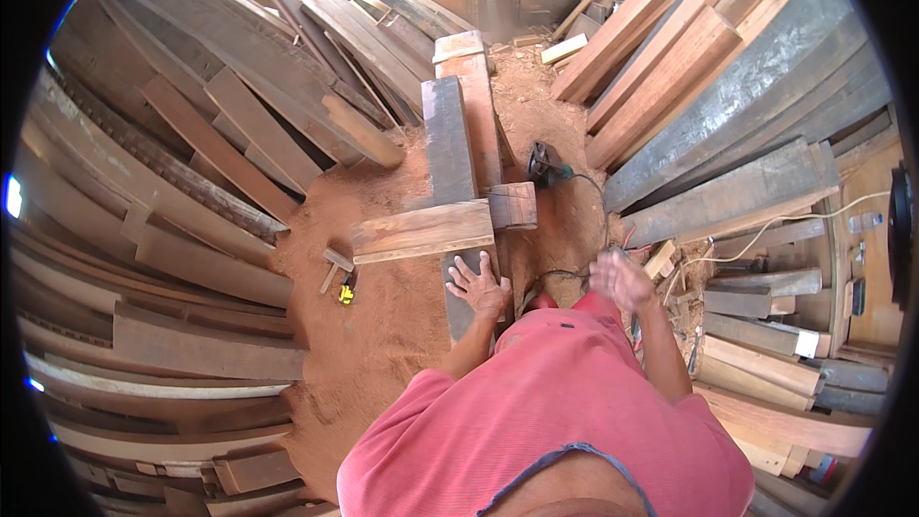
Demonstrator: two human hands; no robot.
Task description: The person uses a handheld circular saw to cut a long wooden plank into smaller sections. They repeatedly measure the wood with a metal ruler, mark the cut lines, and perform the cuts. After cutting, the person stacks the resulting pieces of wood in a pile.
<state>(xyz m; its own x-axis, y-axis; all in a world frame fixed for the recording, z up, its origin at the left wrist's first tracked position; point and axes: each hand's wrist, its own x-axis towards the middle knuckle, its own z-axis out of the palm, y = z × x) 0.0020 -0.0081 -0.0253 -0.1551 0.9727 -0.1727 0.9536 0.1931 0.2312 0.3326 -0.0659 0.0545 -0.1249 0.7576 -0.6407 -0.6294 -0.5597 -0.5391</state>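
Note:
My left hand (479, 287) lies with spread fingers on the near end of a dark wooden board (448, 134), which runs away from me over a reddish plank (479, 101). Just beyond my fingertips, a short wooden block (421, 232) with streaked grain rests crosswise over the dark board. A smaller reddish wood piece (513, 206) sits at its right end. My right hand (622, 280) is raised to the right of my body, touching nothing that I can see. Its fingers are blurred, so their position is unclear.
A dark power tool (548, 165) with a cord stands on the sawdust-covered floor (383, 345) right of the bench. Left of the block lie a try square (333, 266) and a yellow tape measure (347, 289). Leaning boards (201, 340) crowd the left; thick timbers (661, 67) the right.

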